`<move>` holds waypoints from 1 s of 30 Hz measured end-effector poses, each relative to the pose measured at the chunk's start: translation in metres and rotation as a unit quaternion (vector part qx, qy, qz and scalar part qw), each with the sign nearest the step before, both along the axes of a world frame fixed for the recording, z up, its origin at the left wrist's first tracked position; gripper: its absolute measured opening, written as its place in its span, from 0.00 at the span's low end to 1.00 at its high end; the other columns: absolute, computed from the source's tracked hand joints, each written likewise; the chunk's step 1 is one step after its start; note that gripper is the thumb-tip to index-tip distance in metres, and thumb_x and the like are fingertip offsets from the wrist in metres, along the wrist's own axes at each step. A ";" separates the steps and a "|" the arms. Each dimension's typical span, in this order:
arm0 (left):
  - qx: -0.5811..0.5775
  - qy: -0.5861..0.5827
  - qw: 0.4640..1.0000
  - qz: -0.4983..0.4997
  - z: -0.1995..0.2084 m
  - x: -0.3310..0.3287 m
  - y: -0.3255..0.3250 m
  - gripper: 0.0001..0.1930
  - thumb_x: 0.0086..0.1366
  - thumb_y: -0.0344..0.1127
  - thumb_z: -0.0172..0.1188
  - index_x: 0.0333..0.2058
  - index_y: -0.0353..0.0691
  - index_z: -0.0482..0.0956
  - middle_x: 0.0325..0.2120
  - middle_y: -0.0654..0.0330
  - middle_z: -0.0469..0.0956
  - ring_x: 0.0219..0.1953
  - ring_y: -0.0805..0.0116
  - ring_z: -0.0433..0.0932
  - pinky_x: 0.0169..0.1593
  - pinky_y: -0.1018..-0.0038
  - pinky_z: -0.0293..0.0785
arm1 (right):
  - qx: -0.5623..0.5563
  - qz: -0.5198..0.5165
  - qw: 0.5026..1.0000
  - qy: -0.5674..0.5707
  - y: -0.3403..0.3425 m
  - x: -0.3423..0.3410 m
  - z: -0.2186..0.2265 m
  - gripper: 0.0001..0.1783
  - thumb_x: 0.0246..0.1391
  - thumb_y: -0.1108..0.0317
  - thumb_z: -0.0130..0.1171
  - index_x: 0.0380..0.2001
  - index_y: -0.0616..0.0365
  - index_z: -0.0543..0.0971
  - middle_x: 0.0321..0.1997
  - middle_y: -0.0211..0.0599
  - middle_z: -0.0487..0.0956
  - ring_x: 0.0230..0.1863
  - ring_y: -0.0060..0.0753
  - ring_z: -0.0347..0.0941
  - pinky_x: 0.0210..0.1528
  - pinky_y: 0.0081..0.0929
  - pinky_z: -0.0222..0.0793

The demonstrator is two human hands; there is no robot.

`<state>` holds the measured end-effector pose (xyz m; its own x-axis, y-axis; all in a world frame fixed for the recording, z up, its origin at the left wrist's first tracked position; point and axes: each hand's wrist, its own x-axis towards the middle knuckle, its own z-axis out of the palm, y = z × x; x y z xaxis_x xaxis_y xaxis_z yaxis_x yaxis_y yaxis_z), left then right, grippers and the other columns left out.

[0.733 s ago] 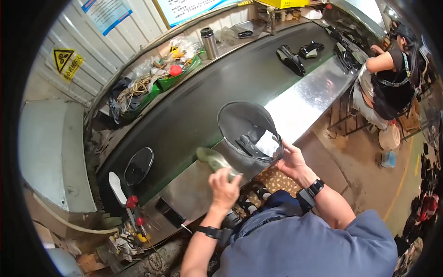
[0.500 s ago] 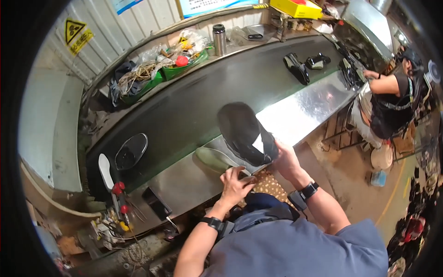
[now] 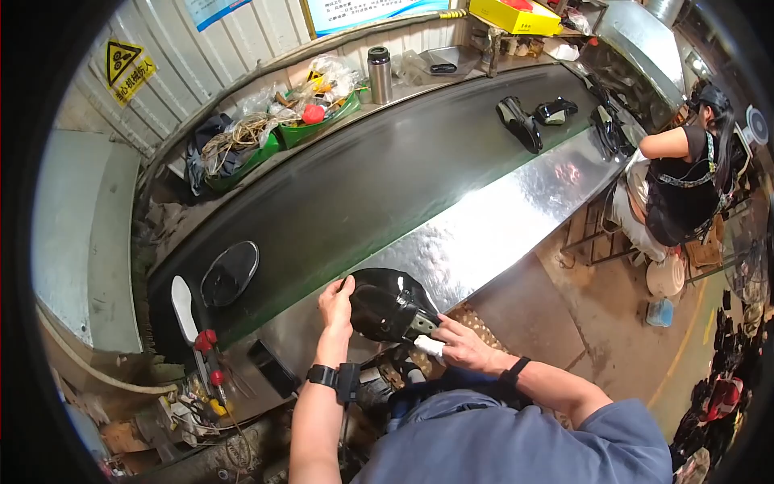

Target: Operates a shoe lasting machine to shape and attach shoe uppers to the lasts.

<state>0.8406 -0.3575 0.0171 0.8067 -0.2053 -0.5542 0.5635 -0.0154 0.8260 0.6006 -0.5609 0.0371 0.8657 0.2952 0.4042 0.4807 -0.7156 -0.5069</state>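
Black glossy shell (image 3: 385, 305), left hand (image 3: 336, 304) gripping its rim, right hand (image 3: 458, 343) pinching its lower edge, green bins (image 3: 274, 137) holding clutter

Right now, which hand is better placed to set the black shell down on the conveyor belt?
Left, probably. The left hand grips the black shell on its belt-side edge, beside the conveyor belt. The right hand holds the near side by the white tab, farther away.
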 end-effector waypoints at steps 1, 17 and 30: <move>0.076 -0.079 0.993 0.041 -0.013 0.006 0.001 0.14 0.63 0.37 0.68 0.42 0.32 0.84 0.36 0.58 0.84 0.38 0.69 0.80 0.48 0.71 0.75 | -0.004 -0.021 0.999 0.037 0.005 0.002 -0.009 0.21 0.41 0.73 0.69 0.43 0.58 0.80 0.62 0.52 0.68 0.62 0.59 0.66 0.70 0.51 0.60; 0.142 -0.218 0.965 0.039 -0.066 -0.040 -0.016 0.13 0.68 0.37 0.62 0.37 0.30 0.83 0.34 0.55 0.83 0.35 0.65 0.77 0.43 0.67 0.74 | 0.226 -0.018 0.967 0.116 -0.047 -0.027 -0.035 0.45 0.53 0.64 0.66 0.71 0.56 0.56 0.75 0.51 0.55 0.76 0.54 0.48 0.78 0.55 0.35; 0.446 -0.245 0.861 -0.017 -0.039 -0.059 -0.069 0.30 0.48 0.45 0.75 0.42 0.30 0.73 0.40 0.43 0.77 0.44 0.44 0.77 0.51 0.52 0.71 | 0.180 -0.001 0.977 0.116 -0.040 -0.017 -0.053 0.48 0.54 0.63 0.66 0.72 0.58 0.53 0.76 0.53 0.51 0.77 0.54 0.45 0.79 0.52 0.38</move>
